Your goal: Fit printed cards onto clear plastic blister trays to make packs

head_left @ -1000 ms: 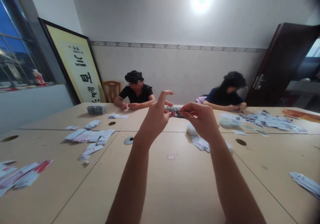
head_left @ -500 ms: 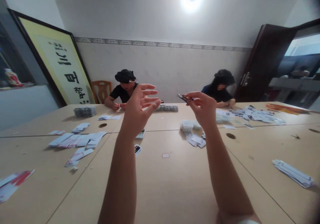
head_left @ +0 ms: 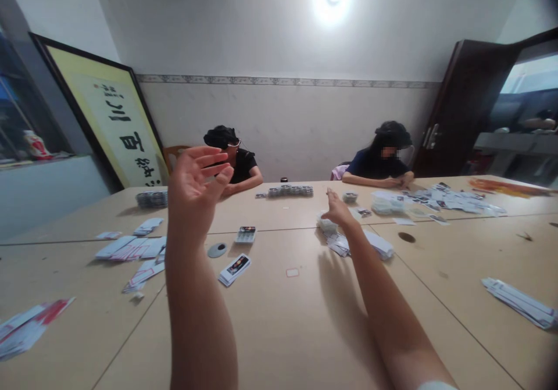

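My left hand (head_left: 196, 175) is raised over the left side of the table, its fingers apart and curved, with nothing in it. Below and right of it are a small tray (head_left: 246, 236) with a dark printed piece at its back edge, a round grey disc (head_left: 217, 250) with a dark spot, and a stack of white cards (head_left: 234, 270) with a dark picture on top. My right hand (head_left: 337, 210) reaches forward, thumb and fingers apart, beside a stack of clear plastic trays (head_left: 326, 223). Whether it touches them I cannot tell. White cards (head_left: 378, 243) lie beneath that wrist.
Two people (head_left: 238, 163) (head_left: 379, 157) sit across the table. Rows of packed trays (head_left: 290, 190) stand at the far edge, and another stack (head_left: 151, 199) at far left. Paper strips (head_left: 131, 248) lie left, loose cards (head_left: 453, 199) far right, folded strips (head_left: 518, 303) near right.
My right hand has moved forward and down towards the clear trays, and the small dark packet it pinched is gone from it. My left hand has shifted left, still open.
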Available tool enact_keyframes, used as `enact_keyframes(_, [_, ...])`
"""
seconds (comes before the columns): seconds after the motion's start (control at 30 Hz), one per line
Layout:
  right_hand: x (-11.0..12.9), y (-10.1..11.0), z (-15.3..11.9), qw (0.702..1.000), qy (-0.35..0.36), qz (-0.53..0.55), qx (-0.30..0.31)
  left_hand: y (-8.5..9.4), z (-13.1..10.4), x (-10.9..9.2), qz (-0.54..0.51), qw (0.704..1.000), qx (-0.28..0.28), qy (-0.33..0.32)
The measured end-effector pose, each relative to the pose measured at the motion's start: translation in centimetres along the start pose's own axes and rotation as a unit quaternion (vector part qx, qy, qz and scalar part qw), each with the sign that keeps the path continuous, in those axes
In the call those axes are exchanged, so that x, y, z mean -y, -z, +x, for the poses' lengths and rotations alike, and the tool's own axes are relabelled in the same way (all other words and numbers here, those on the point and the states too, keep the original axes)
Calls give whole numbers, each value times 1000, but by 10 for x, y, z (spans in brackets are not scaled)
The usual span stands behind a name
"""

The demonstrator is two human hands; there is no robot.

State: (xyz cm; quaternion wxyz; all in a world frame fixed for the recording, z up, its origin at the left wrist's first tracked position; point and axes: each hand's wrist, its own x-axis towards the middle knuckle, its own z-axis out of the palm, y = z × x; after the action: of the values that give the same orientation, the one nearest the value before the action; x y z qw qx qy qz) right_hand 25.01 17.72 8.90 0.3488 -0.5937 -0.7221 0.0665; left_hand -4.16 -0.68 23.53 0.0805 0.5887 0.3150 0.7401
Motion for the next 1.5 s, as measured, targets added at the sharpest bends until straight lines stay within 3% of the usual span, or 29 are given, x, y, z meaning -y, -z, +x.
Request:
enact_keyframes(0.17, [-17,-22,0,998,-14,-65,23,19,0,-7,1,999,-50,10])
enact_keyframes(0.4, [-21,-34,-2,993,-8,-118,19,33,3,-2,1,996,-84,36])
enact_keyframes(0.8, [-17,-22,-4,993,15,-118,27,35,4,-1,23,993,-77,83])
enact_keyframes(1.03, [-14,-14,-2,998,17,-63,-2,33,3,-1,28,993,-67,95])
enact_keyframes(1.23, [15,16,-2,998,17,34,-51,32,3,1,43,993,-50,102])
enact_keyframes(1.37, [53,48,-11,984,84,142,-66,30,3,3,56,992,-23,110])
enact_keyframes(1.43, [74,62,-22,969,132,197,-70,27,2,3,70,990,16,118])
enact_keyframes(1.5, [93,74,-36,922,206,323,-60,21,-1,2,89,986,65,124])
